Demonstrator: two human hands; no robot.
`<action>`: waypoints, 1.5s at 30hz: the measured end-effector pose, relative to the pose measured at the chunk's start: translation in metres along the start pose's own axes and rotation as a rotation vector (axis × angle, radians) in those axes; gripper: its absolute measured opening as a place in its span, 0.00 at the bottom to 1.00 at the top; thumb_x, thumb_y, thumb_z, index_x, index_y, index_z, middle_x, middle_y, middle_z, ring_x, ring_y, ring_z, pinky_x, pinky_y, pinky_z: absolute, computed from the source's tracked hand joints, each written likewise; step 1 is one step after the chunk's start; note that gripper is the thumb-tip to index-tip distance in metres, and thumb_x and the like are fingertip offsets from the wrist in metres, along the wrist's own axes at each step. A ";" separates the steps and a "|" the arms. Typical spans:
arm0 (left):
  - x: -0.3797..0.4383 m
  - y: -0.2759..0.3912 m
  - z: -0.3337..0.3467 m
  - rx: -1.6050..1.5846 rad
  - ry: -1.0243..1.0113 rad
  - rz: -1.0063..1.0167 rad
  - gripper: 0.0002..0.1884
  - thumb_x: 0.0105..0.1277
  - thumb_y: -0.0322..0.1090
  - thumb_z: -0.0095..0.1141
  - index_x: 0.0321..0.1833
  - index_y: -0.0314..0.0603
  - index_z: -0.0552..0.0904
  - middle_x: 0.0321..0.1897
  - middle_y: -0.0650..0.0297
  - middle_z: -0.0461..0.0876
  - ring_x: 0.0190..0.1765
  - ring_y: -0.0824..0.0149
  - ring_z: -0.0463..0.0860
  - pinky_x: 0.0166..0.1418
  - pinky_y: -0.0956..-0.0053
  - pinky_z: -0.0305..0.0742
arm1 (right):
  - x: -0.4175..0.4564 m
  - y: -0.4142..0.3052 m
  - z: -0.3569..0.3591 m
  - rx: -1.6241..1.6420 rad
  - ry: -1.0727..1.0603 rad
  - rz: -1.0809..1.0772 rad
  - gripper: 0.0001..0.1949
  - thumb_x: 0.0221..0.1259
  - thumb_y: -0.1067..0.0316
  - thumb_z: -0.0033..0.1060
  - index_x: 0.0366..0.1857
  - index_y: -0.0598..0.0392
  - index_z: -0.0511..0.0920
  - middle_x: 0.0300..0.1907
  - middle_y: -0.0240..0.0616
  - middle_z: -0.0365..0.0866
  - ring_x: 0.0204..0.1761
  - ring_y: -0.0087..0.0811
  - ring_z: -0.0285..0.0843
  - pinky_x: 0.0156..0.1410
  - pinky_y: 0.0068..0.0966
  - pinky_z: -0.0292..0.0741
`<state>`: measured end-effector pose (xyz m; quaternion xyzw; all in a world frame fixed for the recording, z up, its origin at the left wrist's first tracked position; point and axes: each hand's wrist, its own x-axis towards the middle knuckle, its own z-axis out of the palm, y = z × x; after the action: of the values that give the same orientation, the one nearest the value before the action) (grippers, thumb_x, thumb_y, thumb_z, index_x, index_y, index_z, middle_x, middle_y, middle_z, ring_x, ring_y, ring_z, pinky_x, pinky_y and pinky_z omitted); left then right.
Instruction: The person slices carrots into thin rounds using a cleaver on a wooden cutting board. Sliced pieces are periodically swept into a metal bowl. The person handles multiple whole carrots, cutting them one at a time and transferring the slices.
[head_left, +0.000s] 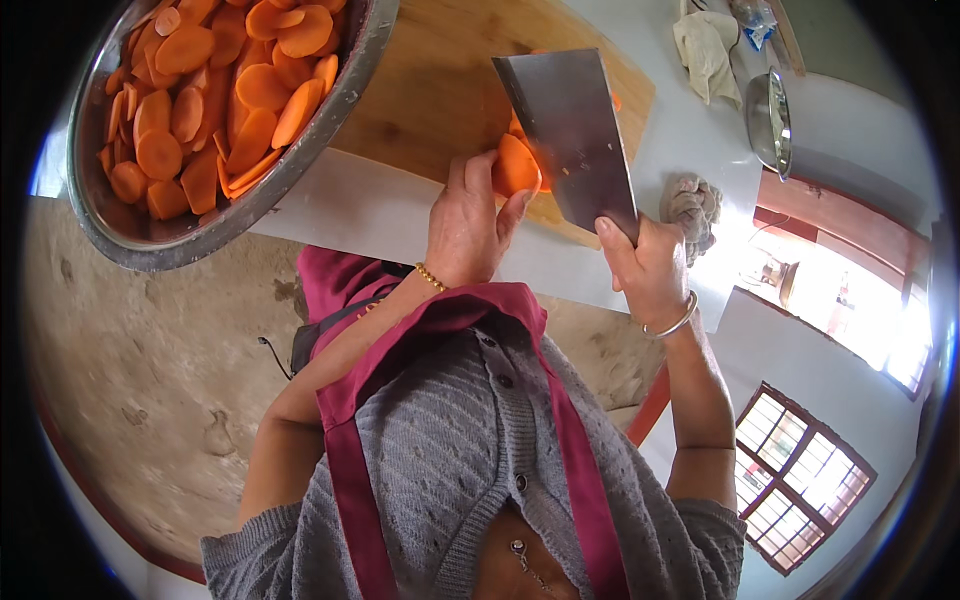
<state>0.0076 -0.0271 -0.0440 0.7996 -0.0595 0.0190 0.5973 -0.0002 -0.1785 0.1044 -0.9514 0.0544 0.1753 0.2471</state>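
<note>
My right hand (651, 262) grips the handle of a broad cleaver (574, 135), its handle mostly hidden in the fist. The wide metal blade stands tilted over a wooden cutting board (435, 82). Against the blade's left side are carrot pieces (516, 165), some of them hidden behind the steel. My left hand (471, 214) holds the nearest carrot piece between thumb and fingers, close to the blade. A few orange bits show past the blade's far edge.
A large metal basin (349, 127) full of sliced carrots (187, 112) stands at the left, overlapping the board. On the white table (682, 142) lie a crumpled grey cloth (691, 214) and a pale cloth (709, 52). A metal bowl (769, 124) sits at the far right.
</note>
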 end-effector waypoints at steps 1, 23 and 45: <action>0.000 0.001 0.000 0.003 -0.001 0.005 0.27 0.60 0.36 0.65 0.57 0.35 0.66 0.43 0.46 0.74 0.40 0.43 0.79 0.40 0.57 0.77 | 0.000 0.002 0.000 -0.003 -0.008 -0.004 0.14 0.66 0.62 0.54 0.32 0.66 0.77 0.17 0.50 0.73 0.20 0.48 0.74 0.29 0.35 0.71; 0.001 -0.001 -0.002 -0.047 -0.028 -0.058 0.28 0.58 0.27 0.66 0.59 0.36 0.67 0.47 0.48 0.72 0.38 0.50 0.79 0.38 0.63 0.77 | 0.023 -0.025 0.007 -0.054 -0.131 0.073 0.13 0.64 0.63 0.53 0.29 0.64 0.75 0.19 0.57 0.73 0.26 0.58 0.74 0.33 0.46 0.70; 0.038 0.035 -0.015 0.578 -0.069 0.285 0.22 0.54 0.32 0.64 0.52 0.44 0.74 0.47 0.55 0.74 0.46 0.51 0.79 0.42 0.61 0.78 | 0.044 0.055 0.026 0.323 0.041 0.089 0.11 0.62 0.64 0.54 0.31 0.62 0.70 0.21 0.52 0.71 0.22 0.47 0.69 0.29 0.37 0.68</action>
<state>0.0418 -0.0255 -0.0030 0.9199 -0.1832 0.0916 0.3343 0.0225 -0.2144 0.0428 -0.8993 0.1291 0.1558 0.3878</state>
